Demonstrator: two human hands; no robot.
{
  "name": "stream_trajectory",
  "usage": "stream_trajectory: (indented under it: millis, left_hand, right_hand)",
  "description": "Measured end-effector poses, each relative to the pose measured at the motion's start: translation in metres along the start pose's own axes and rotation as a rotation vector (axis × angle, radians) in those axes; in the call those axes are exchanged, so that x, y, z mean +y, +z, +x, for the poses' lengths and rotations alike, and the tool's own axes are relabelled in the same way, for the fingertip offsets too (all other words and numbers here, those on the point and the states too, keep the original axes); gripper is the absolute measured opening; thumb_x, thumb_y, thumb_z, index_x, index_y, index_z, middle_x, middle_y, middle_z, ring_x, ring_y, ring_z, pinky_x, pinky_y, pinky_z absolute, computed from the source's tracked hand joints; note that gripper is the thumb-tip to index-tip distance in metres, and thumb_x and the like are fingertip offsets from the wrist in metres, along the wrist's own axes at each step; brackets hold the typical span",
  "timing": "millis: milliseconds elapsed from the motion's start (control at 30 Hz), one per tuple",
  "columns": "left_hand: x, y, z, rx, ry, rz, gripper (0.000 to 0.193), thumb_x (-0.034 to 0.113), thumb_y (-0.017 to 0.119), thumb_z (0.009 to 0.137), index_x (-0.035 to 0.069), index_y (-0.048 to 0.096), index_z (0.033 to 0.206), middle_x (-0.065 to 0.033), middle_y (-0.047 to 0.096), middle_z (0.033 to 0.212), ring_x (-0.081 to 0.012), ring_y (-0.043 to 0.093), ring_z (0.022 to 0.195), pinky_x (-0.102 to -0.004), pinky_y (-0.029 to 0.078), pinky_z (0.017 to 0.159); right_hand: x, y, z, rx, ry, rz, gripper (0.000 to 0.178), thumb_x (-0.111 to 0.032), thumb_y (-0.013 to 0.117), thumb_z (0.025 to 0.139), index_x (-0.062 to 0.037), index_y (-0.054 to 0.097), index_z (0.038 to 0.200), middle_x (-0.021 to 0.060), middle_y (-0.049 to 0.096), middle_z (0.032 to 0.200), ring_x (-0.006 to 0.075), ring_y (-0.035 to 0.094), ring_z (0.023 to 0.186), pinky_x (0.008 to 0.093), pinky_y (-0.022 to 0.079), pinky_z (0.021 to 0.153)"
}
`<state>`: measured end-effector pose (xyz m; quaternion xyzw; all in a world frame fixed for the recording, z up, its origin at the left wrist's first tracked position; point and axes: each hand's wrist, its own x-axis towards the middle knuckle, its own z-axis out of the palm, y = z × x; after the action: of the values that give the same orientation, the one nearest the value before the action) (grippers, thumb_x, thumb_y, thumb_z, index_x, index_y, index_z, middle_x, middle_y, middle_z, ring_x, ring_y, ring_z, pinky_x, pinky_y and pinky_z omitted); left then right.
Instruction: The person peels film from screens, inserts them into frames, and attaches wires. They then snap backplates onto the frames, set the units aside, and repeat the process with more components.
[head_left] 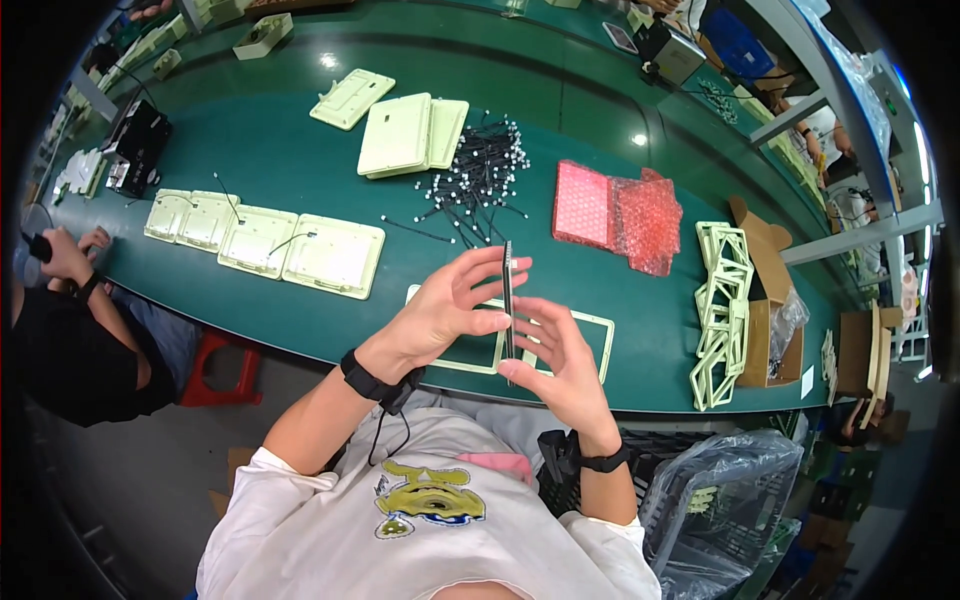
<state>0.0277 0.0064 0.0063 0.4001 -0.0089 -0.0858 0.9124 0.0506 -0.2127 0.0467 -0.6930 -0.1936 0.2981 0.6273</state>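
Note:
Between my two hands stands a thin, dark, flat panel (508, 300), turned edge-on so that its faces hardly show. My left hand (450, 300) grips its left side, the thumb and fingers pressed along it. On the other side my right hand (562, 355) holds it too, with the thumb at the lower end and the fingers partly hidden behind the panel. Below the hands, pale green rectangular frames (609, 345) lie on the green table (520, 390), partly covered by my hands.
Pale green housings (335, 265) with thin cables lie in a row at left. Beyond are stacked covers (393, 135) and black cables (485, 160). Pink bubble wrap (582, 205), piled frames (706, 300) and a cardboard box (755, 345) sit right. A co-worker's hand (68, 255) is at far left.

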Motion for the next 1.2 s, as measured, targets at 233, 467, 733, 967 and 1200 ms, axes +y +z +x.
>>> stream_trajectory:
  millis: [233, 467, 733, 967, 1200]
  left_hand:
    - [0.004, 0.002, 0.003, -0.051, -0.055, -0.001, 0.098, 0.015, 0.09, 0.082, 0.003, 0.036, 0.163, -0.0209, 0.042, 0.167, -0.0331, 0.045, 0.153, -0.0504, 0.042, 0.125]
    - [-0.005, 0.013, 0.001, -0.026, -0.056, -0.076, 0.1, 0.013, 0.09, 0.081, 0.001, 0.035, 0.164, -0.0193, 0.041, 0.168, -0.0332, 0.048, 0.151, -0.0514, 0.044, 0.124]
    - [0.003, 0.014, 0.001, -0.068, -0.044, -0.072, 0.103, 0.009, 0.091, 0.078, 0.001, 0.035, 0.164, -0.0202, 0.04, 0.168, -0.0332, 0.048, 0.15, -0.0506, 0.041, 0.125]
    - [0.007, 0.009, -0.003, -0.123, 0.1, 0.25, 0.114, 0.006, 0.095, 0.071, 0.001, 0.031, 0.165, -0.0202, 0.042, 0.167, -0.031, 0.043, 0.154, -0.0471, 0.033, 0.13]
    - [0.008, 0.007, -0.005, -0.177, 0.14, 0.626, 0.119, 0.01, 0.1, 0.069, 0.002, 0.029, 0.165, -0.0167, 0.041, 0.165, -0.0266, 0.04, 0.155, -0.0444, 0.029, 0.131]
  right_hand:
    - [0.006, -0.003, 0.01, 0.005, 0.064, 0.057, 0.096, -0.005, 0.092, 0.08, -0.0048, 0.038, 0.16, 0.0152, 0.051, 0.151, 0.027, 0.057, 0.135, 0.0451, 0.051, 0.114]
    - [0.013, 0.0, 0.013, 0.057, 0.033, 0.001, 0.115, -0.007, 0.097, 0.073, -0.0042, 0.029, 0.166, 0.0155, 0.049, 0.148, 0.0266, 0.057, 0.132, 0.0446, 0.053, 0.11]
    - [0.005, 0.003, 0.014, 0.059, 0.002, -0.071, 0.118, -0.008, 0.098, 0.071, -0.0046, 0.029, 0.166, 0.0149, 0.049, 0.149, 0.0266, 0.056, 0.133, 0.0454, 0.052, 0.111]
    - [-0.007, -0.016, 0.004, 0.115, -0.19, -0.222, 0.118, -0.015, 0.1, 0.069, -0.0026, 0.031, 0.165, 0.0173, 0.045, 0.161, 0.0309, 0.047, 0.149, 0.0485, 0.04, 0.123]
    - [-0.033, -0.023, 0.014, 0.025, -0.437, -0.401, 0.112, -0.015, 0.098, 0.071, -0.0016, 0.035, 0.162, 0.0206, 0.042, 0.165, 0.0333, 0.041, 0.156, 0.0497, 0.037, 0.125]
